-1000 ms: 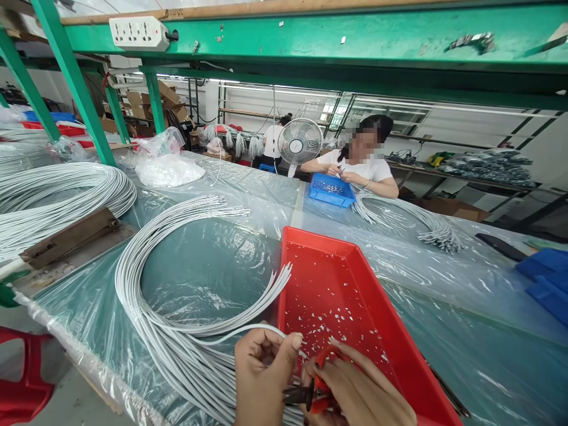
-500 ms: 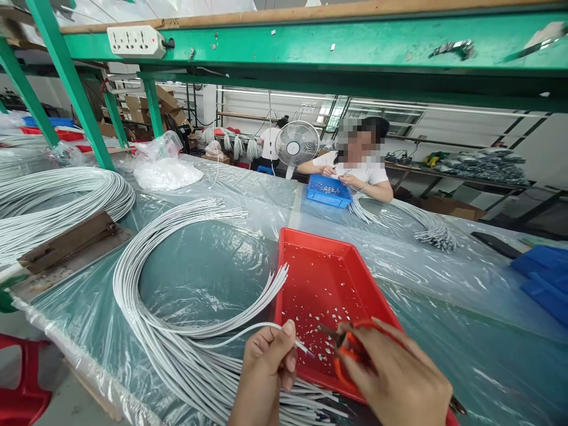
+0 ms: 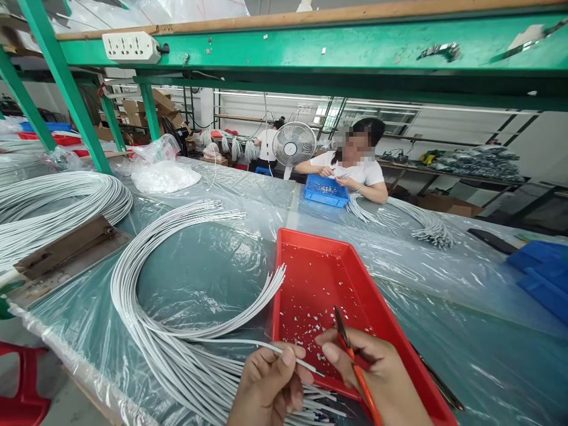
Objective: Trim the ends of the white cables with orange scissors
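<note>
Pinched in my left hand (image 3: pixel 270 378) is the end of one white cable (image 3: pixel 239 341), its tip pointing right with a short thin greenish wire showing. My right hand (image 3: pixel 388 370) is closed around orange-handled wire cutters (image 3: pixel 364 387), whose dark jaws point up and away over the tray, apart from the cable tip. Beneath both hands lies a red tray (image 3: pixel 381 296), scattered with small pale scraps. A curved bundle of white cables (image 3: pixel 128 290) lies left of the tray, with many ends passing under my left hand.
A green shelf frame (image 3: pixel 284 56) spans above the table. At left are a large cable coil (image 3: pixel 110 198) and a rusty metal bracket (image 3: pixel 66 248). A metal tool (image 3: pixel 437 381) lies right of the tray. A co-worker (image 3: pixel 370 171) sits across, at a blue tray (image 3: pixel 326 198).
The wire cutters have swung from pointing left at the cable tip to pointing up and away. The cable end now sticks out farther past my left fingers, with its thin wire showing.
</note>
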`<state>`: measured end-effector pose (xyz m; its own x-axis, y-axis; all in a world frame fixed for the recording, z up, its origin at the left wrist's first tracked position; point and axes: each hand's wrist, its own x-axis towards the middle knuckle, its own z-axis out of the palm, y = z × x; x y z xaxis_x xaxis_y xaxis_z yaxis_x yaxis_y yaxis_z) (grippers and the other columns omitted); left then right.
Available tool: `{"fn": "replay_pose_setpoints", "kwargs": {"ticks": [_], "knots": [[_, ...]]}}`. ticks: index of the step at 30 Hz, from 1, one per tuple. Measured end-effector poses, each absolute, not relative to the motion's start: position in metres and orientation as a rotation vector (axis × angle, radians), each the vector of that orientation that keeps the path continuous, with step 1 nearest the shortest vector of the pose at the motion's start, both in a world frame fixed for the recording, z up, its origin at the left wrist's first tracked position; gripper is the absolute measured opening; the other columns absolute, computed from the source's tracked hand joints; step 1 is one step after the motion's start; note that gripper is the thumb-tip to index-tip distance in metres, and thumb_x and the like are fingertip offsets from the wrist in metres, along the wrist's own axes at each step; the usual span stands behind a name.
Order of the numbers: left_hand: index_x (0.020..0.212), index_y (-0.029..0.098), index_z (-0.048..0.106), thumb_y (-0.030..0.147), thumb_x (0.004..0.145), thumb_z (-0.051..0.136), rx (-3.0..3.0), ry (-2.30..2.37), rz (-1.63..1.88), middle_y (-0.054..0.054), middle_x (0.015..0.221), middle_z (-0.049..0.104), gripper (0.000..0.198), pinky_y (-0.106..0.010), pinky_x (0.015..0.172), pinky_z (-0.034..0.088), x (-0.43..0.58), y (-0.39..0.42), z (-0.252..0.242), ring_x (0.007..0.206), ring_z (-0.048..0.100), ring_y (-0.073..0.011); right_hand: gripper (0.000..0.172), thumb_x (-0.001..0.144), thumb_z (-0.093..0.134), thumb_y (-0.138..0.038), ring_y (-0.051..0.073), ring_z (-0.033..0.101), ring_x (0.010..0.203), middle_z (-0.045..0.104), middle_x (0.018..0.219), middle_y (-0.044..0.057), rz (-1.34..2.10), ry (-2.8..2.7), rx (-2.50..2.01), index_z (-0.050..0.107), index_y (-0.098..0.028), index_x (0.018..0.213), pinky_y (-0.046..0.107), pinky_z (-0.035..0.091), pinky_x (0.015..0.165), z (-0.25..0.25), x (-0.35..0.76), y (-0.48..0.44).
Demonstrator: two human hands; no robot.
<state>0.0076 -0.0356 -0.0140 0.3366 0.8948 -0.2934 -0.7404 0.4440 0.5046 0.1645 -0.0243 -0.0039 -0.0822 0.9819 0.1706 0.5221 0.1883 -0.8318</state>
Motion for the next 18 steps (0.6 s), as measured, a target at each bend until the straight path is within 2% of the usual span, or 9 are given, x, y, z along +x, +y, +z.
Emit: {"fn": "replay_pose_setpoints", "kwargs": {"ticks": [2, 5, 14, 18], "knots": [[0.07, 0.012, 0.068, 0.03, 0.06, 0.076, 0.358, 0.566, 1.143, -0.001, 0.052, 0.063, 0.022, -0.013, 0.044, 0.032, 0.009, -0.037, -0.017, 0.041, 0.049, -0.003, 0.015, 0.066, 0.064, -0.032, 0.014, 0.054, 0.048, 0.058, 0.051, 0.0, 0.911, -1.635, -1.317, 0.064, -0.016, 0.066, 0.019, 0.042, 0.044, -0.002, 0.155, -0.032], [0.07, 0.012, 0.068, 0.029, 0.063, 0.074, 0.48, 0.558, 1.259, -0.002, 0.055, 0.064, 0.019, -0.014, 0.052, 0.037, 0.01, -0.04, -0.02, 0.049, 0.052, -0.0049, 0.014, 0.059, 0.069, -0.029, 0.012, 0.05, 0.044, 0.057, 0.049, -0.001, 0.888, -1.438, -1.297, 0.065, -0.017, 0.064, 0.02, 0.041, 0.044, 0.001, 0.146, -0.041], [0.078, 0.014, 0.066, 0.032, 0.066, 0.072, 0.609, 0.616, 1.357, -0.002, 0.059, 0.067, 0.022, -0.018, 0.054, 0.041, 0.014, -0.045, -0.028, 0.052, 0.057, -0.0084, 0.014, 0.065, 0.064, -0.023, 0.009, 0.047, 0.042, 0.055, 0.048, -0.003, 0.757, -1.45, -1.226, 0.06, -0.017, 0.053, 0.016, 0.038, 0.043, 0.007, 0.137, -0.045], [0.073, 0.014, 0.065, 0.039, 0.059, 0.075, 0.483, 0.667, 1.122, -0.002, 0.054, 0.067, 0.03, -0.02, 0.049, 0.041, 0.017, -0.056, -0.045, 0.045, 0.057, -0.0093, 0.016, 0.067, 0.063, -0.027, 0.011, 0.048, 0.045, 0.054, 0.049, -0.002, 0.745, -1.491, -1.299, 0.06, -0.017, 0.055, 0.018, 0.039, 0.044, 0.009, 0.144, -0.041]]}}
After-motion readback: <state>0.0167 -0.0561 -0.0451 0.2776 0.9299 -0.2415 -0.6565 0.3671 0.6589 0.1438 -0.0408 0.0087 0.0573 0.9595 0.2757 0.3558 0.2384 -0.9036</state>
